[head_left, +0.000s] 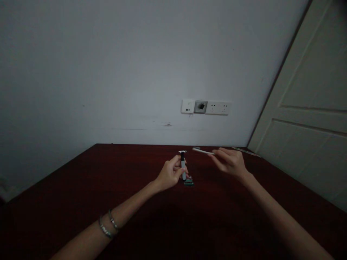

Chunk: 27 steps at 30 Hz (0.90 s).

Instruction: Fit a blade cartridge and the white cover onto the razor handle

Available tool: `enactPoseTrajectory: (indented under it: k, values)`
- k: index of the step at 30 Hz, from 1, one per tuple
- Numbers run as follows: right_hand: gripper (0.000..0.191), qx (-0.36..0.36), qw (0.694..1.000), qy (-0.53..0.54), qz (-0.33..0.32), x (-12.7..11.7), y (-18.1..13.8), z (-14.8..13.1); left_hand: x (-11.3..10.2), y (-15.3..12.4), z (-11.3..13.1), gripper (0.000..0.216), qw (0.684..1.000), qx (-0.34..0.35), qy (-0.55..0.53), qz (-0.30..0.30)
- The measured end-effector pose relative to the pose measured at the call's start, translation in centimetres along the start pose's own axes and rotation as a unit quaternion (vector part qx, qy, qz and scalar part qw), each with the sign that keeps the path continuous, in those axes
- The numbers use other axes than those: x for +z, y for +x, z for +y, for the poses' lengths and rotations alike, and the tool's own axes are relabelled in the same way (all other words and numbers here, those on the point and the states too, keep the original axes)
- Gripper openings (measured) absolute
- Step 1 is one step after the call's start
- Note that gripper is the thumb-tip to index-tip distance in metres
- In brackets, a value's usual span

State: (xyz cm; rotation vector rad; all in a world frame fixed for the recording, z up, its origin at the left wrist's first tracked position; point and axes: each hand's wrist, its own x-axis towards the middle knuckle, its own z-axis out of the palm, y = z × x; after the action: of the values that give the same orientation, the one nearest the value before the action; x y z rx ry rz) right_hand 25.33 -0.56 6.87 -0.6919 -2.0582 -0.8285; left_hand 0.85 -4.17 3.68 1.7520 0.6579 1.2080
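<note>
My left hand (171, 174) is closed round the handle of a small razor-like tool (183, 164), held upright with its flat head on top. My right hand (230, 162) pinches a thin flat pale piece (202, 151) and holds it level, just right of the tool's head and apart from it. A small green item (188, 182) lies on the dark red table (135, 202) right under my left hand. Two bracelets (108, 224) sit on my left forearm.
A pale wall rises behind the table, with a row of sockets and a switch (205, 107). A white panelled door (311, 108) stands at the right. A thin flat strip (245, 151) lies at the table's far right corner.
</note>
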Motion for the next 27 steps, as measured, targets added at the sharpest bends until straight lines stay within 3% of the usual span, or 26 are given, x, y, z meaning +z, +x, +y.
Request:
enactPoseTrajectory:
  k: [2, 5, 10, 15, 19, 23, 27]
  values:
    - [0.015, 0.015, 1.0, 0.017, 0.002, 0.2, -0.3, 0.4, -0.1, 0.3, 0.4, 0.019, 0.997, -0.062, -0.04, 0.005]
    - [0.017, 0.012, 0.998, 0.05, -0.025, 0.4, 0.4, -1.4, -0.4, 0.6, 0.4, 0.026, 0.99, -0.122, -0.064, -0.003]
    - [0.026, 0.12, 0.985, 0.098, -0.08, 0.5, 2.3, -4.8, -0.2, 0.5, 0.4, 0.026, 0.989, -0.134, -0.054, -0.026]
    - [0.031, 0.212, 0.965, 0.115, -0.103, 1.3, 0.3, -1.2, -0.2, 0.7, 0.6, 0.023, 0.991, -0.123, -0.037, -0.023]
    - [0.035, 0.295, 0.933, 0.177, -0.103, 1.8, -1.3, 1.2, -1.0, 1.2, -0.1, 0.018, 0.991, -0.12, 0.03, 0.041]
    - [0.037, 0.367, 0.861, 0.344, -0.079, 1.9, -0.2, -1.2, -1.8, 1.5, -1.3, 0.015, 0.975, -0.107, 0.155, 0.12]
    - [0.035, 0.43, 0.717, 0.541, -0.092, 3.2, 0.4, -5.6, -1.8, 1.3, -1.6, 0.014, 0.962, -0.069, 0.234, 0.126]
